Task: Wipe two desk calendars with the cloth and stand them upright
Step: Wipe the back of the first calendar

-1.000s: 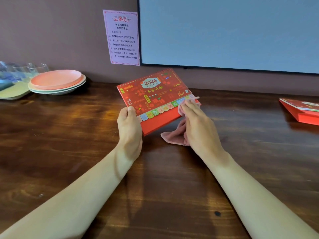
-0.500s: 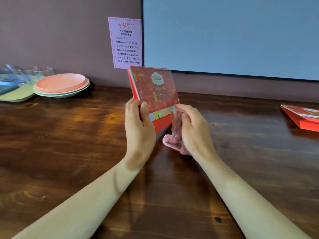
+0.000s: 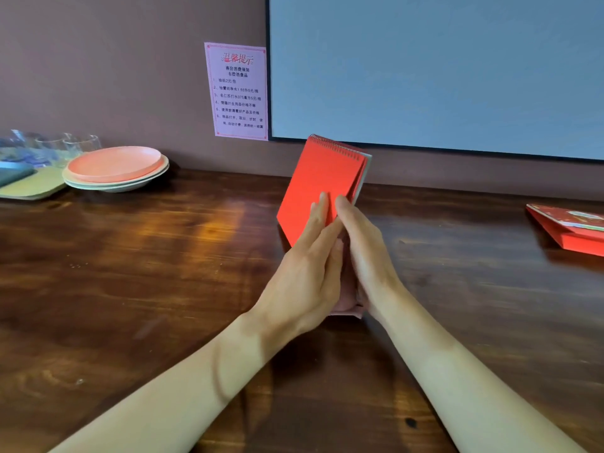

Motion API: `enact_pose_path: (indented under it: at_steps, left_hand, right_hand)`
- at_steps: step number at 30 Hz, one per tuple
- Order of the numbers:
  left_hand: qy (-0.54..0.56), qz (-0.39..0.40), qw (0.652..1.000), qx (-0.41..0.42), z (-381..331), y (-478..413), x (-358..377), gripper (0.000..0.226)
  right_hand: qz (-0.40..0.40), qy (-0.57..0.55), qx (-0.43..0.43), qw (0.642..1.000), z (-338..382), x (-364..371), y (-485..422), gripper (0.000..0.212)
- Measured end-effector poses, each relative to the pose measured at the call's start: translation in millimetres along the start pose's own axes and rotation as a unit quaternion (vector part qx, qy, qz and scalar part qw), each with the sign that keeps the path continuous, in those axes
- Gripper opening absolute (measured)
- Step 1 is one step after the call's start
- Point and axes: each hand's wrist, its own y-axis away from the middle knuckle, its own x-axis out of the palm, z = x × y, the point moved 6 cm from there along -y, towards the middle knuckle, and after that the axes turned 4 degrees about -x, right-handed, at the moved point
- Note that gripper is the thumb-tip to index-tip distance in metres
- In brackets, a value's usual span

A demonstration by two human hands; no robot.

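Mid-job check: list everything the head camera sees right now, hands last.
held calendar: one, red, plain back toward camera, tilted, centre
second calendar: one, red, lying flat, far right
cloth: one, pink, between the hands
plates: small stack, pink on top, back left
glasses: several, clear, behind plates
tray: one, pale green, far left
notice: one, pink, on wall
screen: one, grey-blue, on wall
table: one, dark wood
left hand: fingers flat on calendar's back
right hand: at calendar's edge, over cloth

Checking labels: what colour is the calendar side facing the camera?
Plain red; the held calendar shows best in the head view.
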Motion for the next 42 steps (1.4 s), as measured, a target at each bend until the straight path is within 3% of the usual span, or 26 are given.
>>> enact_pose_path:
  at_steps: [3,6,10,12,14,16,17,19,22,25,28,30,35,38,40,42]
  left_hand:
    - [0.017,0.003,1.000,0.015,-3.5,0.8,-2.7,0.027]
    - [0.022,-0.035,0.999,0.017,0.5,-2.4,-6.9,0.023]
    - [0.003,-0.147,0.985,-0.092,42.7,-10.7,-25.0,0.013]
    - [-0.078,-0.182,0.967,-0.161,62.8,-12.1,-37.0,0.027]
    - [-0.105,-0.176,0.942,-0.265,81.8,-11.5,-48.2,0.054]
    - [-0.056,-0.159,0.916,-0.363,100.9,-9.4,-55.8,0.070]
    - [-0.005,-0.155,0.907,-0.391,109.7,-9.3,-56.7,0.068]
    - [0.075,-0.169,0.905,-0.384,122.3,-11.4,-58.2,0.052]
    - [0.098,-0.197,0.910,-0.351,123.4,-12.0,-59.7,0.038]
    - [0.108,-0.224,0.907,-0.340,121.3,-11.9,-62.6,0.040]
    - [0.108,-0.227,0.909,-0.333,123.1,-11.1,-63.3,0.033]
    - [0.108,-0.223,0.914,-0.322,120.1,-11.7,-61.3,0.030]
    - [0.078,-0.224,0.935,-0.262,94.8,-14.4,-53.1,0.030]
    - [0.085,-0.227,0.937,-0.253,88.1,-13.8,-48.3,0.030]
    - [0.086,-0.236,0.935,-0.252,87.4,-13.4,-46.9,0.029]
    - [0.090,-0.235,0.933,-0.256,87.7,-12.0,-46.8,0.028]
  right_hand:
    - [-0.052,-0.021,0.034,0.998,-4.2,-12.3,-2.7,0.049]
    - [-0.111,-0.018,0.064,0.992,-7.3,-29.0,-1.4,0.046]
    - [-0.154,0.037,0.085,0.984,-12.9,-43.2,0.2,0.046]
    - [-0.145,0.046,0.088,0.984,-10.3,-44.9,0.6,0.041]
    - [-0.136,0.047,0.087,0.986,-5.9,-44.1,1.3,0.038]
    - [-0.129,0.058,0.087,0.986,-3.4,-41.9,2.6,0.038]
    - [-0.135,0.062,0.089,0.985,-3.7,-43.0,2.0,0.037]
    - [-0.165,0.068,0.074,0.981,0.3,-46.2,-0.2,0.031]
    - [-0.190,0.165,-0.020,0.968,16.2,-54.4,-7.5,0.021]
    - [-0.188,0.300,-0.182,0.917,39.9,-51.8,-3.8,0.038]
    - [-0.159,0.408,-0.336,0.834,52.7,-36.0,-1.1,0.053]
    - [-0.134,0.445,-0.401,0.789,54.0,-27.4,-7.1,0.052]
    - [-0.163,0.481,-0.422,0.751,43.7,-27.4,-21.6,0.025]
    - [-0.184,0.561,-0.352,0.726,34.5,-12.6,-18.5,0.024]
    - [-0.087,0.561,-0.395,0.722,22.8,13.8,-9.2,0.023]
    - [0.047,0.572,-0.445,0.687,5.7,42.9,2.9,0.034]
